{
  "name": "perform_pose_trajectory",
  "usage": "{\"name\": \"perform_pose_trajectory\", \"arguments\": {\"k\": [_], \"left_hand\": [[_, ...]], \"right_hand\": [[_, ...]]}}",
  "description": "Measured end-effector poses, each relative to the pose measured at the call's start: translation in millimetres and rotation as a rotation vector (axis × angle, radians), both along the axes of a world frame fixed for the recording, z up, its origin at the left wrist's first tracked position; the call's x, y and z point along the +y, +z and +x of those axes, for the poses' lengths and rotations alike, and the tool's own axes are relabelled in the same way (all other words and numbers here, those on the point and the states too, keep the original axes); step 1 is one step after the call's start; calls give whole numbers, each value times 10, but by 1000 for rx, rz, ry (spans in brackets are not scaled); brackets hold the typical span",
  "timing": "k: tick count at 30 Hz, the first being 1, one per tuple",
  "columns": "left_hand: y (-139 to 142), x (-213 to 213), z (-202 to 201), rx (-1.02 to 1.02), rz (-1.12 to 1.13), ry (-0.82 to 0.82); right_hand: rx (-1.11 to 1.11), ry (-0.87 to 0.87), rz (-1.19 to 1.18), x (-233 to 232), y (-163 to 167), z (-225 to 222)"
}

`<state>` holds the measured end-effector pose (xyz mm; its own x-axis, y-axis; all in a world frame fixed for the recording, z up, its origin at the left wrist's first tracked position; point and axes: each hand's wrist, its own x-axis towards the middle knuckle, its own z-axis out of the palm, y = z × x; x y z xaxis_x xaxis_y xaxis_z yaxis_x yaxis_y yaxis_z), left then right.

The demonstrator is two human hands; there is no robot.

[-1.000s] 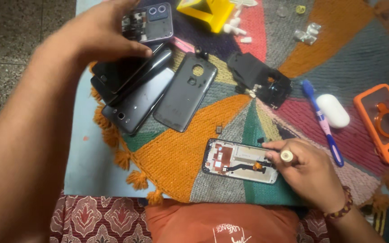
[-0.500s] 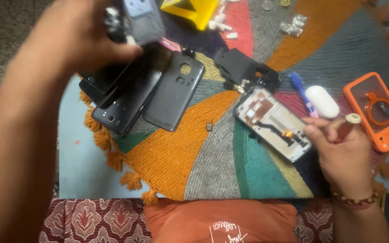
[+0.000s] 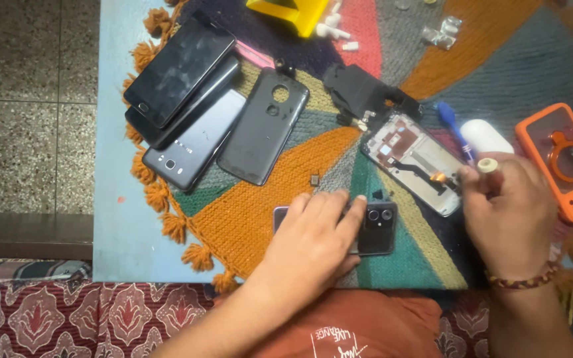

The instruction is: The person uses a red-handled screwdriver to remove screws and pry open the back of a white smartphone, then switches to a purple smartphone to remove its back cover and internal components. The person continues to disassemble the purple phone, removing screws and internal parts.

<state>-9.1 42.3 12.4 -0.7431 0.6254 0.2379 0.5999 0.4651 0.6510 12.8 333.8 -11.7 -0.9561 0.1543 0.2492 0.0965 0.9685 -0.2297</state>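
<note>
Phone (image 3: 374, 229) with two round camera eyes lies near front edge of mat (image 3: 247, 212); left hand (image 3: 313, 242) flat on it, fingers spread, not gripping; right hand (image 3: 509, 212) pinches small tool (image 3: 486, 165) beside opened phone (image 3: 416, 162); step looks like setting phone down; next move needs steady hold.

you're at a makeshift phone-repair spot set up in a home, not a fitted workshop. the surface (image 3: 117, 219) is a pale blue top covered by a knitted multicolour mat (image 3: 280, 192) with orange tassels. at 10 o'clock sits a stack of dark phones (image 3: 180, 99), and beside it a loose black back cover (image 3: 263, 126). at 2 o'clock lies an opened phone frame (image 3: 409, 156) with its insides showing, near loose black parts (image 3: 359, 89). an orange phone case (image 3: 562, 159) rests at 3 o'clock. speckled stone floor (image 3: 28, 99) shows at 9 o'clock, and patterned maroon fabric (image 3: 121, 318) at 7 o'clock.
</note>
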Motion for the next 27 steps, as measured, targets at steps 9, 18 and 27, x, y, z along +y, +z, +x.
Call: {"name": "perform_pose_trajectory", "arguments": {"k": [9, 18, 27], "left_hand": [[-44, -217, 47, -37, -18, 77], [22, -489, 163, -121, -53, 153], [-100, -402, 199, -104, 183, 262]], "right_hand": [[-45, 34, -14, -14, 187, -11], [38, 214, -119, -342, 395, -79], [-457, 356, -633, -593, 245, -53]]}}
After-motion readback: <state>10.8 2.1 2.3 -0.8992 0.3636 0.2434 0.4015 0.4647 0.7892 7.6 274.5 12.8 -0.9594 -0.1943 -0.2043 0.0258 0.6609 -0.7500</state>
